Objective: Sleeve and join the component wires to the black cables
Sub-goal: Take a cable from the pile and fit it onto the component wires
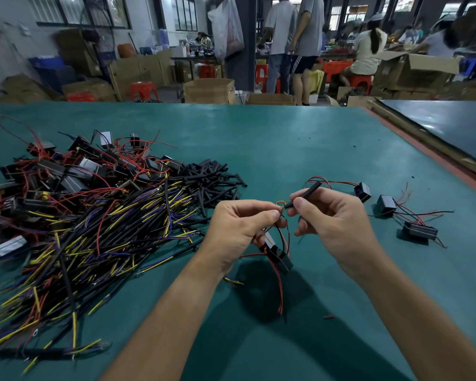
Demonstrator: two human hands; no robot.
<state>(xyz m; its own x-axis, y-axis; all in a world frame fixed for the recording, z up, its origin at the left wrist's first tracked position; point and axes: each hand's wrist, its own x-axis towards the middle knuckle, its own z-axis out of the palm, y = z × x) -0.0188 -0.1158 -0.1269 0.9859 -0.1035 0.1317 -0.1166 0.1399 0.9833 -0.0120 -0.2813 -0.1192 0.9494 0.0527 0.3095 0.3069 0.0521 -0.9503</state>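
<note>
**Now: sleeve tube meets wire ends, near the table's front edge**

Both hands are raised over the green table [286, 138], a little right of centre and toward the front edge.

- Left hand [239, 229]: thumb and forefinger pressed together, pinching the thin wire ends [282, 202]. Lower fingers are curled. A black box component [279, 257] hangs just under them; cannot tell if they grip it. Its red leads [280, 287] trail down toward the front edge.
- Right hand [330, 224]: thumb and forefinger clamped on a black sleeve tube [308, 191]. The tube tilts up and away, and its near end sits right at the left fingertips. Remaining fingers are loosely curled, holding nothing visible.

On the left half of the table:
- Black cables [94, 243] with yellow and blue tips lie in a big tangled heap that reaches the front-left corner.
- A heap of boxed components [74, 169] with red leads lies behind them.
- Loose black sleeves [212, 177] are piled just right of that heap.

On the right side, 3 components [386, 205] with leads lie apart from the heaps. 1 short red offcut [329, 316] lies near the front, between the forearms.

Beyond the far edge are cardboard boxes [209, 90], red stools [143, 90] and people standing or seated, all blurred.
</note>
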